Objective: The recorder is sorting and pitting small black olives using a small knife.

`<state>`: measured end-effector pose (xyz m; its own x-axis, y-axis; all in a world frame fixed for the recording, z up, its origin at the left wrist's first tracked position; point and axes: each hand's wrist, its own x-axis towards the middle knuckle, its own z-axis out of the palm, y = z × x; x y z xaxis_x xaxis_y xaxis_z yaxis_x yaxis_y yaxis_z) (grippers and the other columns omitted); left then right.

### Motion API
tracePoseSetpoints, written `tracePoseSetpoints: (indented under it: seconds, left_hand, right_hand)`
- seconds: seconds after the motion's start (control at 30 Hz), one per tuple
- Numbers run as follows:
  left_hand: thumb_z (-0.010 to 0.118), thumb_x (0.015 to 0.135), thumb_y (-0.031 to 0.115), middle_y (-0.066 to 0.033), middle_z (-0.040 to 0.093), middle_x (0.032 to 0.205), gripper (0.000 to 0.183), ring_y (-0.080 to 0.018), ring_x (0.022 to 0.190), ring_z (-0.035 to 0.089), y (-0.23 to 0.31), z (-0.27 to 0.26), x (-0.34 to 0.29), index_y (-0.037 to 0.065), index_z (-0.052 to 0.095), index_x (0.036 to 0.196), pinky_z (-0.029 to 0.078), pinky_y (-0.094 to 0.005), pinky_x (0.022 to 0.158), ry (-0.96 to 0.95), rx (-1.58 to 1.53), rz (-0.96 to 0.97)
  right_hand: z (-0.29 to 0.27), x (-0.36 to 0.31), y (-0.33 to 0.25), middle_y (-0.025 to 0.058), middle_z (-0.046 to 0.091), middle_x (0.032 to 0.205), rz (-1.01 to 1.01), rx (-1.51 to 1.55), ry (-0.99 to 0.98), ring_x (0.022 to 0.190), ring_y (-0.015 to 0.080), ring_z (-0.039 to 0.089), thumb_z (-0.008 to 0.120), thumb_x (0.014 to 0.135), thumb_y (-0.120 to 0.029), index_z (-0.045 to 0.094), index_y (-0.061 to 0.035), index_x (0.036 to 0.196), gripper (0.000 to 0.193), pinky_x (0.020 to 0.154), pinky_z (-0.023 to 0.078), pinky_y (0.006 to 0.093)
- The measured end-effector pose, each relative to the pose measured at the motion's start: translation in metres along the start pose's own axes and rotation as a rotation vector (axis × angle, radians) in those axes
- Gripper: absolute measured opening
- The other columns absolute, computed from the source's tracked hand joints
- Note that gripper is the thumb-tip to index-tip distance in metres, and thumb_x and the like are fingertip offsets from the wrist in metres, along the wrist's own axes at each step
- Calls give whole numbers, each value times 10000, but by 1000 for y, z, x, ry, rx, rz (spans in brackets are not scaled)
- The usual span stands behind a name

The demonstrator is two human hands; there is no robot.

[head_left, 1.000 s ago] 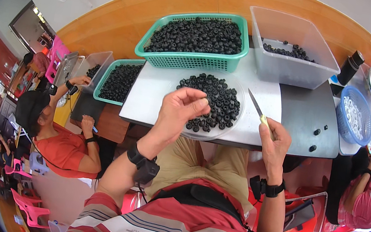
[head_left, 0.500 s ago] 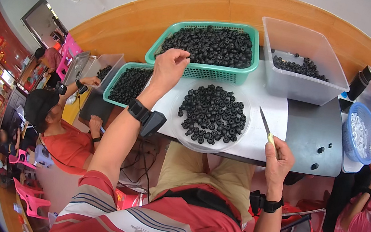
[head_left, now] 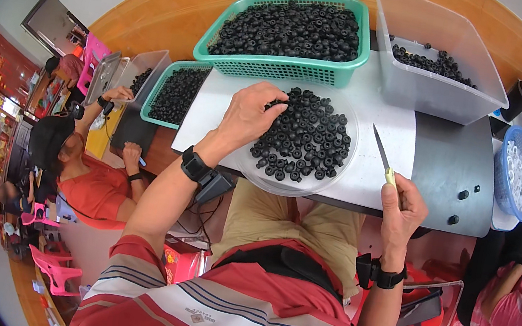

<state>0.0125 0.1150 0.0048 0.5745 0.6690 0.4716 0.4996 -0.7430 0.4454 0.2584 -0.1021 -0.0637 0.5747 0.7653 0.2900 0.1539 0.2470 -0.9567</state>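
Shirt (head_left: pixel 239 308): small emblem (head_left: pixel 199 318) with lettering. Left hand (head_left: pixel 246 115): palm down over tray (head_left: pixel 248 166), left edge; thumb and fingertips pinched on one black bead (head_left: pixel 276 104). Other beads (head_left: pixel 305 136) heaped in tray. Right hand (head_left: pixel 405 208): right of tray, fingers curled round knife (head_left: pixel 382 147), blade pointing away, slightly left.

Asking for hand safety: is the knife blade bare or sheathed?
Bare: the knife blade sticks out uncovered from the pale handle in the right hand.
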Motion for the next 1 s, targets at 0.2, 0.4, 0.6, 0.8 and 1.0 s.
tracePoseSetpoints:
  seconds: [0.2,0.4,0.6,0.8,1.0]
  left_hand:
    - [688,829,101,-146,693,974,168,-308,916,648,9,7,1,8,696,968,513,-376,804,-150,49,18]
    - [706,808,114,-142,681,935,193,-333,903,630,6,11,3,17,703,975,506,-412,787,-227,186,-23]
    - [704,808,110,-143,663,939,200,-338,921,618,7,8,0,14,702,983,498,-415,794,-256,164,27]
    - [707,818,134,-161,631,889,164,-353,868,606,9,4,-4,20,700,936,487,-426,760,-238,75,45]
    - [712,845,121,-84,641,904,164,-199,825,610,16,-2,-9,9,690,962,480,-310,729,-191,-182,-85]
  right_hand:
    - [-1,-2,1,16,635,858,-24,-7,8,758,70,532,733,881,-151,682,35,1034,246,683,420,206]
    - [0,-2,1,12,628,838,-42,-14,8,743,67,524,733,877,-140,682,35,1030,238,673,416,206]
    - [1,-2,0,13,635,840,-31,-33,10,749,69,531,724,884,-154,685,31,1023,235,677,422,209]
    - [2,-2,-1,15,647,845,-55,-64,13,755,71,540,727,886,-170,688,27,1029,247,682,429,211]
    - [4,-2,-1,7,641,834,-77,-65,18,741,61,531,730,888,-184,688,32,1039,267,665,418,201]
